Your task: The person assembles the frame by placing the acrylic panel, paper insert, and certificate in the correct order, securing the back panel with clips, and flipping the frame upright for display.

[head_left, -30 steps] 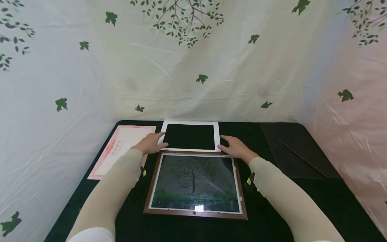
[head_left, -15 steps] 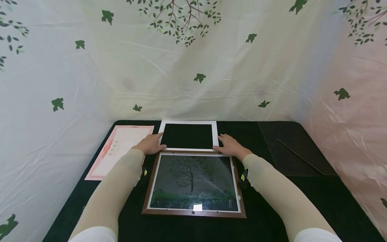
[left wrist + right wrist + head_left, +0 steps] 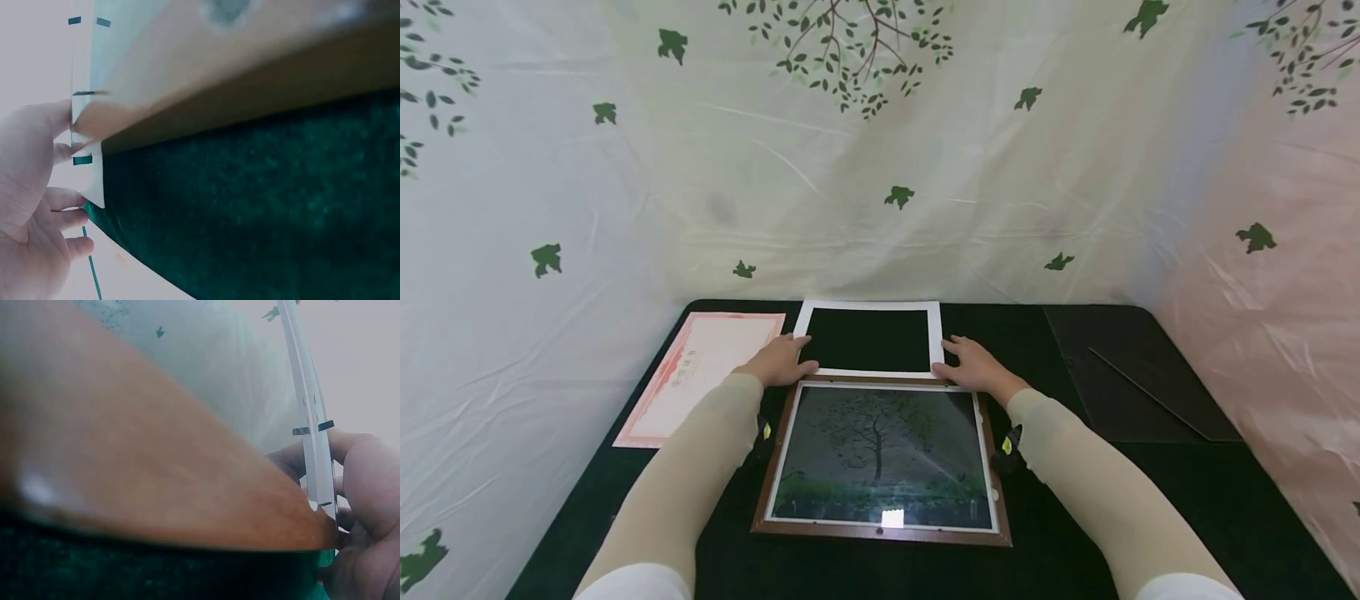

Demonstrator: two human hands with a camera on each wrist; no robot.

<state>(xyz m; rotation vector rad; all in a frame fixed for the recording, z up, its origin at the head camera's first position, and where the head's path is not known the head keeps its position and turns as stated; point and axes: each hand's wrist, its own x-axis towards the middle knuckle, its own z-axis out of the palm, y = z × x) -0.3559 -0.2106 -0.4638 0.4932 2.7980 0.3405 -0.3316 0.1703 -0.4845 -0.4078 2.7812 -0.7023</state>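
A white rectangular picture mat (image 3: 872,306) with a cut-out window lies flat at the far edge of the table. My left hand (image 3: 777,360) pinches its left side near the front corner, thumb on top. The right hand (image 3: 977,367) does the same at the right side. In the wrist views both hands are seen edge-on to the white mat (image 3: 320,475), with some fingertips hidden behind it. Directly in front of the mat lies a brown wooden picture frame (image 3: 880,528), its glass (image 3: 850,450) reflecting a printed tree.
A pink-bordered certificate (image 3: 700,383) lies at the left, partly under my left forearm. At the right is a flat black board (image 3: 1120,350) with a thin strip (image 3: 1150,393) across it. The dark green tabletop (image 3: 865,575) runs back to a patterned cloth (image 3: 820,208).
My right hand has shifted slightly left, and its thumb now rests on the mat's corner. The left hand keeps nearly the same place. The mat and picture frame look unmoved.
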